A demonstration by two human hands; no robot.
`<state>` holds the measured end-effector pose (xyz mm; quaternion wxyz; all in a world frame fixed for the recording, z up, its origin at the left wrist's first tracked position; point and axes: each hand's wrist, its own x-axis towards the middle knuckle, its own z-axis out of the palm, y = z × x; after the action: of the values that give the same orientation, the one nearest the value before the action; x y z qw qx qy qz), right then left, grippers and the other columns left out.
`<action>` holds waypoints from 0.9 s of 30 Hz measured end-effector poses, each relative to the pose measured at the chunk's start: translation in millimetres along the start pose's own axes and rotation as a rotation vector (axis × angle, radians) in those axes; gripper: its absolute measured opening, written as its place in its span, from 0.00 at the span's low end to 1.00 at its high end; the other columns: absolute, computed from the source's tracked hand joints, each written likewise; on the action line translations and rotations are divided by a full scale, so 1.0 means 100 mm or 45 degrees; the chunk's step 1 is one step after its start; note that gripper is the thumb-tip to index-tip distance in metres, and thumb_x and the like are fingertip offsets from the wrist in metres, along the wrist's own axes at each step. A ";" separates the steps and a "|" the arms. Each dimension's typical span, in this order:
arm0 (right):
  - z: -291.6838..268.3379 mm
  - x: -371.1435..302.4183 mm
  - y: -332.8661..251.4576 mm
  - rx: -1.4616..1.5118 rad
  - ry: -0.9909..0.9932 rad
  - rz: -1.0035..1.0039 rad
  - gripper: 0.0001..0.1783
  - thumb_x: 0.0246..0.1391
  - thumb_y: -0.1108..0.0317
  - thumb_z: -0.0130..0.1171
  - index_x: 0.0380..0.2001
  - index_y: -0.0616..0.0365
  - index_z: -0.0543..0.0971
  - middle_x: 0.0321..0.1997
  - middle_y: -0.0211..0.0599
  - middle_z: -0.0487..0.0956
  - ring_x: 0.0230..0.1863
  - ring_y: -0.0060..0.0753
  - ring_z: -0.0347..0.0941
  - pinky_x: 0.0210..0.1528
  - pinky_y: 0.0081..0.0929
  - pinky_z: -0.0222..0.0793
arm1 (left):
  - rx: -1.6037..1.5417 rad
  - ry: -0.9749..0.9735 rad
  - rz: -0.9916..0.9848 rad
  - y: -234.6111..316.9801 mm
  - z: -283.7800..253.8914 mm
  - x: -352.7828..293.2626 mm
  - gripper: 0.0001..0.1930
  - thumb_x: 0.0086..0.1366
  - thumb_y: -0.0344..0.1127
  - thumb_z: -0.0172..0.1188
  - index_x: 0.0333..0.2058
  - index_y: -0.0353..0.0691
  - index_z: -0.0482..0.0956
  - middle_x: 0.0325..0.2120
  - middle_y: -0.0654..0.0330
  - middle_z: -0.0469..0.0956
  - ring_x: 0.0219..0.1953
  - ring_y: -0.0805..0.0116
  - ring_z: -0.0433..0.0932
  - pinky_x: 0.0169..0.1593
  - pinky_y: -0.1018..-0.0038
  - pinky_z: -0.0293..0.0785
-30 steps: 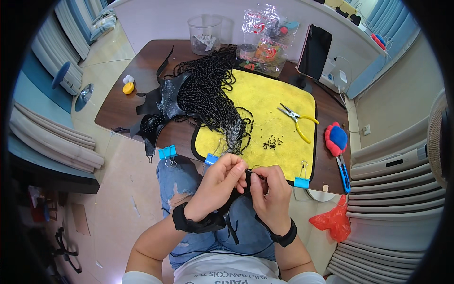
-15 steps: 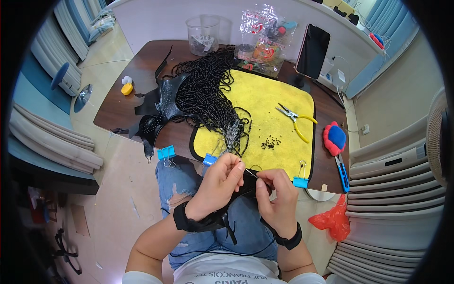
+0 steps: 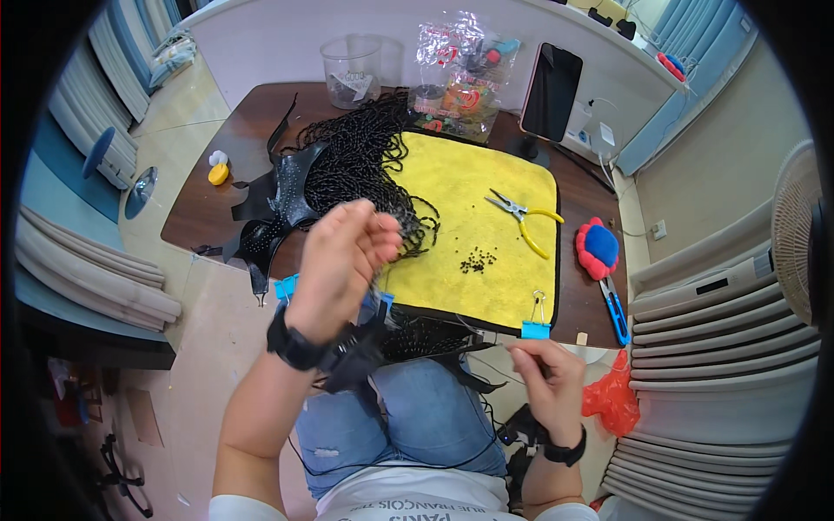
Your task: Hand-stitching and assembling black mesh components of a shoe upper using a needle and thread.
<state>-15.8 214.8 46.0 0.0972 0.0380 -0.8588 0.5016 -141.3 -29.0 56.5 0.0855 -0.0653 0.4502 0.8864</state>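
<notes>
My left hand (image 3: 347, 252) is raised over the near left of a yellow cloth (image 3: 469, 200), fingers curled and a little blurred; what they hold, if anything, is hidden. Behind it lie many black beaded strands (image 3: 347, 165) fixed to a black perforated leather piece (image 3: 295, 187). Lower at the right, my right hand (image 3: 552, 382) pinches the end of a thin thread between thumb and forefinger; whether a needle is there is too small to tell. Between the hands, a black perforated piece (image 3: 426, 339) hangs at the table edge above my lap. Small black beads (image 3: 478, 260) lie on the cloth.
Yellow-handled pliers (image 3: 526, 221) rest on the cloth. A blue clip (image 3: 536, 330) grips its front edge. To the right are a red-and-blue pincushion (image 3: 598, 248), a blue cutter (image 3: 614, 311) and a phone on a stand (image 3: 552, 91). A clear cup (image 3: 351, 74) and plastic bags (image 3: 460, 78) stand behind.
My hands were close together at the cloth's front edge and have moved apart. The left went up and left over the strands; the right went right and down. The view has shifted slightly.
</notes>
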 end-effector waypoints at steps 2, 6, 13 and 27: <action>-0.23 -0.11 0.10 0.100 0.035 0.183 0.03 0.52 0.76 0.55 0.30 0.63 0.77 0.22 0.31 0.75 0.24 0.16 0.69 0.25 0.14 0.62 | -0.097 0.013 -0.007 0.06 -0.13 0.21 0.09 0.66 0.33 0.48 0.39 0.33 0.67 0.35 0.54 0.74 0.31 0.70 0.76 0.35 0.78 0.75; -0.39 -0.07 0.14 0.101 0.090 0.325 0.03 0.52 0.76 0.54 0.28 0.64 0.76 0.22 0.31 0.74 0.25 0.15 0.68 0.26 0.14 0.63 | -0.061 0.145 0.110 0.13 -0.05 0.36 0.13 0.65 0.33 0.48 0.44 0.31 0.68 0.41 0.52 0.73 0.37 0.70 0.76 0.40 0.79 0.74; 0.05 0.51 0.15 -0.213 0.118 -0.171 0.01 0.48 0.78 0.55 0.26 0.64 0.74 0.23 0.37 0.73 0.24 0.29 0.68 0.27 0.22 0.63 | 0.426 -0.057 0.038 0.07 0.01 0.28 0.16 0.65 0.32 0.49 0.49 0.31 0.67 0.44 0.54 0.72 0.41 0.70 0.75 0.43 0.79 0.73; 0.30 0.77 0.27 -0.562 0.216 -0.357 0.07 0.44 0.77 0.57 0.30 0.61 0.78 0.24 0.40 0.71 0.29 0.41 0.68 0.31 0.31 0.63 | 0.782 -0.167 0.217 0.06 0.07 -0.07 0.15 0.63 0.32 0.51 0.48 0.33 0.69 0.43 0.61 0.73 0.41 0.76 0.74 0.42 0.80 0.72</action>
<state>-99.0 204.2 24.6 0.2433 0.0923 -0.9224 0.2854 -136.1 -27.5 66.4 0.0555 0.0586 0.6941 0.7154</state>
